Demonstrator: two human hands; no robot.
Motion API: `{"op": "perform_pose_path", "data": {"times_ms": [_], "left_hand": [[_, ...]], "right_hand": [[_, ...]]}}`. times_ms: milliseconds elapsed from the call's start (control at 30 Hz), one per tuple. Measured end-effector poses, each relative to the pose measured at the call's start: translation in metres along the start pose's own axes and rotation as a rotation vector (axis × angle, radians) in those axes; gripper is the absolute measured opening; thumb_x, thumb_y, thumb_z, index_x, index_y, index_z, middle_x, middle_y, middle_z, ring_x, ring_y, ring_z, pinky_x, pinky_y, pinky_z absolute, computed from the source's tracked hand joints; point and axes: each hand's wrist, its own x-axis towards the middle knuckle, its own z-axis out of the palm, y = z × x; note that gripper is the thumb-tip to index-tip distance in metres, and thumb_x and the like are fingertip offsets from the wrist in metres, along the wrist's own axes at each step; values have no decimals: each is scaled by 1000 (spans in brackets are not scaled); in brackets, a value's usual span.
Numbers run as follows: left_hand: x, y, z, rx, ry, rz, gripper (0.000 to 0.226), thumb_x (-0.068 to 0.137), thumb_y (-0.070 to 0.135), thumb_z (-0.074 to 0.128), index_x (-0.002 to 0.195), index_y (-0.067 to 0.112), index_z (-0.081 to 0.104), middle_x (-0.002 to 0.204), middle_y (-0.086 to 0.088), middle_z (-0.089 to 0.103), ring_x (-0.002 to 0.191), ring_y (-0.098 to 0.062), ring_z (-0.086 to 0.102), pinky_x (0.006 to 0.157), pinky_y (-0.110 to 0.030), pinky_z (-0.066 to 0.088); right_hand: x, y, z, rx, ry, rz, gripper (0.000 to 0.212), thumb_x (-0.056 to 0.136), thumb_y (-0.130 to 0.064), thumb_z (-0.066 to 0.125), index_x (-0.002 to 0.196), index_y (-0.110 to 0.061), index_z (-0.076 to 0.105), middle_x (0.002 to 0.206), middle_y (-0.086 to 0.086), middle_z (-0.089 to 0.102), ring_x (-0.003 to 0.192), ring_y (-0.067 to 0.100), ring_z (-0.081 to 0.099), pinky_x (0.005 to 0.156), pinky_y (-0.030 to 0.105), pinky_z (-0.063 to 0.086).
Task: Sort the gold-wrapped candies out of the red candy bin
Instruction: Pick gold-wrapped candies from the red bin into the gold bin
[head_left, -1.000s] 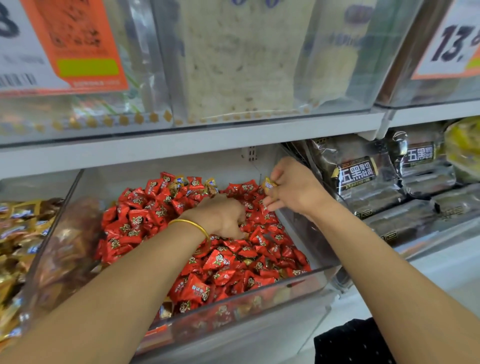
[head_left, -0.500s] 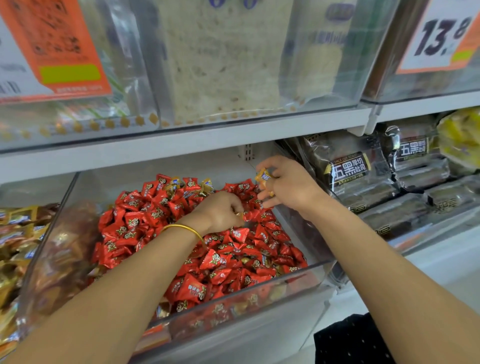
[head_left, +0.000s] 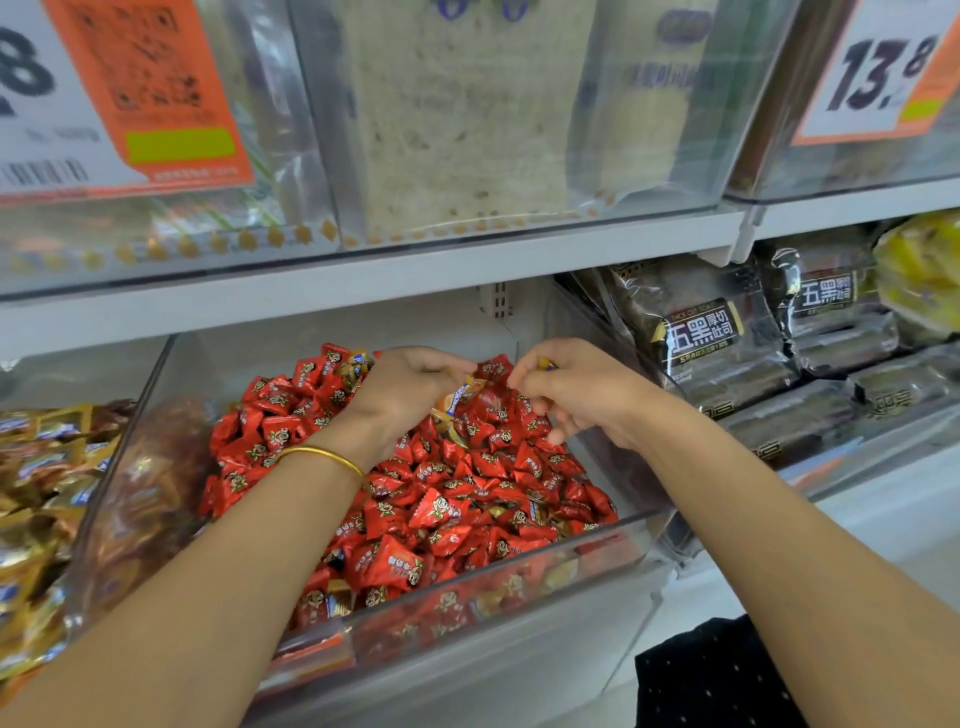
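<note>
Left hand (head_left: 410, 387) has moved up beside right hand (head_left: 576, 392); both pinch gold-wrapped candies (head_left: 460, 396) above the red candy bin (head_left: 467, 613).

- Left hand (head_left: 410, 387) and right hand (head_left: 576, 395): both bare, with nothing covering the fingers or palms.
- Left forearm (head_left: 208, 582): bare from the wrist down to the lower edge of view.
- Right forearm (head_left: 779, 545): likewise bare along all of its visible length.
- Bangle (head_left: 322, 457): a thin, plain, gold-coloured ring round the left wrist; it is smooth and shiny, with a bright highlight along its curve and no visible stones or pattern.
- Garment (head_left: 711, 675): black cloth scattered with small pale dots, seen at the lower right below the right forearm. Which piece of clothing it is cannot be told.
</note>
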Motion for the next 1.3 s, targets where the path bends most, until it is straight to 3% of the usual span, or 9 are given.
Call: {"op": "perform_pose_path", "data": {"times_ms": [133, 333, 567, 733, 833, 1000, 1133, 1233, 1300], "left_hand": [[-3, -1, -5, -27, 39, 22, 19, 92, 9, 56, 89, 22, 70, 112, -5, 66, 104, -19, 62, 95, -33, 48], [-9, 1, -22, -275, 162, -135, 18, 99, 13, 42, 104, 10, 60, 125, -8, 48, 70, -15, 67, 66, -28, 60], [-10, 3, -36, -316, 209, -175, 26, 102, 10, 34, 97, 9, 59, 108, -14, 58, 70, -16, 62, 57, -21, 57], [-6, 6, -35, -277, 198, -167, 27, 101, 11, 36, 89, 11, 60, 97, -5, 57, 61, -14, 52, 47, -20, 40], [-7, 4, -34, -265, 176, -161, 24, 100, 12, 39, 97, 7, 61, 92, 0, 55, 62, -14, 48, 46, -19, 37], [-9, 3, -34, -280, 155, -169, 20, 99, 12, 42, 96, 9, 62, 95, 0, 59, 65, -11, 53, 44, -18, 38], [-9, 4, -35, -339, 153, -182, 22, 99, 11, 42, 89, 11, 61, 96, -4, 58, 64, -12, 54, 39, -16, 38], [-8, 5, -38, -408, 172, -196, 23, 100, 10, 39, 90, 10, 59, 98, -8, 54, 62, -13, 54, 39, -16, 39], [-7, 6, -41, -436, 187, -201, 23, 100, 9, 38, 91, 10, 59, 105, -11, 53, 62, -13, 55, 38, -16, 40]], "right_hand": [[5, 3, 5, -63, -26, 3, 24, 90, 3, 47, 97, -11, 65, 77, 4, 58, 61, 8, 48, 54, 22, 53], [35, 2, 30, -297, -89, -13, 20, 88, -19, 64, 105, -8, 70, 76, 0, 61, 58, 5, 57, 48, 17, 47], [69, 15, 63, -615, -96, -27, 23, 85, -23, 67, 100, -7, 73, 102, 6, 70, 92, 20, 64, 88, 32, 52], [64, 14, 50, -281, -11, 49, 11, 85, -9, 63, 93, -6, 71, 89, 3, 68, 54, 9, 52, 45, 18, 43], [64, 13, 46, -177, -32, 100, 12, 84, -11, 65, 95, -8, 70, 89, 1, 68, 48, 7, 45, 42, 19, 39], [69, 13, 63, -576, -133, -7, 21, 82, -16, 68, 100, -4, 72, 107, 7, 68, 94, 19, 63, 88, 32, 52], [66, 10, 52, -274, -27, 66, 17, 83, -14, 65, 97, -4, 67, 82, 4, 61, 55, 13, 46, 49, 24, 41], [67, 7, 41, 103, 85, 159, 12, 88, -7, 51, 98, -10, 55, 76, 7, 63, 48, 10, 34, 41, 22, 27], [69, 6, 41, 120, 90, 146, 9, 91, -10, 50, 95, -13, 57, 66, 4, 56, 48, 11, 35, 40, 21, 26]]}}
